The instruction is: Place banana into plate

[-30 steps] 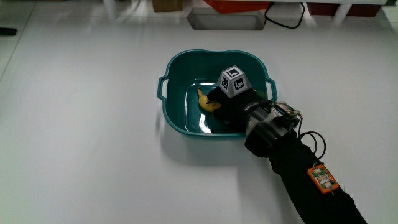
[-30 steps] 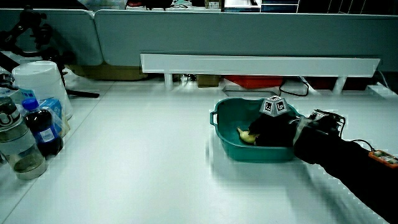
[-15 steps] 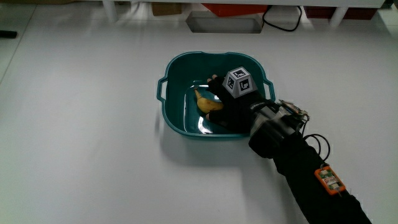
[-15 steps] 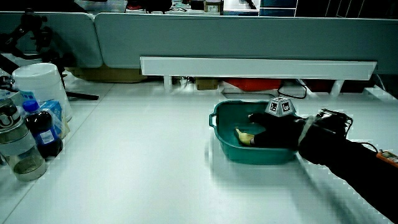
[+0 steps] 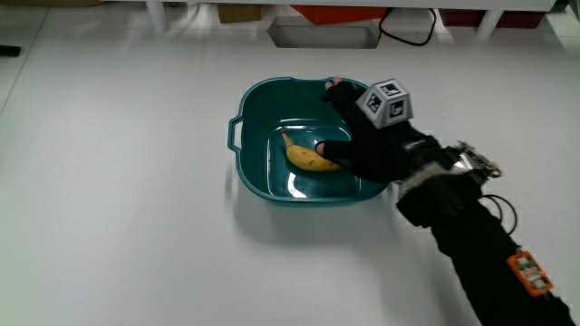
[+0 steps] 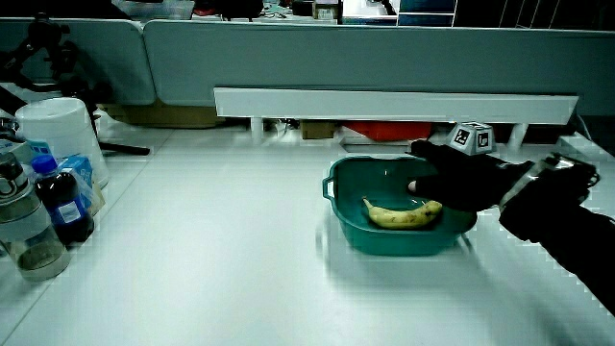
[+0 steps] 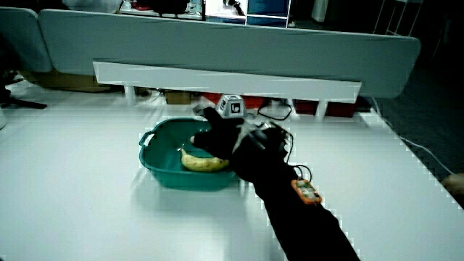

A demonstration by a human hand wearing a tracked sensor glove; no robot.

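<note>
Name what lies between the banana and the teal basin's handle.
Only bare basin floor lies between the banana and the handle of the teal basin, in the main view.

A white table [image 6: 192,250] fills the room's foreground. A grey-blue partition [image 6: 365,53] stands at its edge, with a long white shelf [image 6: 394,104] just under the partition.

The teal basin [image 5: 249,163] looks like moulded plastic, smooth and glossy, its floor throwing pale reflections around the banana [image 5: 308,157], whose yellow peel is matt with dark tips. The hand [image 5: 367,145] wears a black cloth glove, dull and soft-looking, and the cube [image 5: 386,100] on its back shows flat printed faces (paper or plastic, hard to tell). The white table [image 5: 118,199] is smooth with a faint sheen.
</note>
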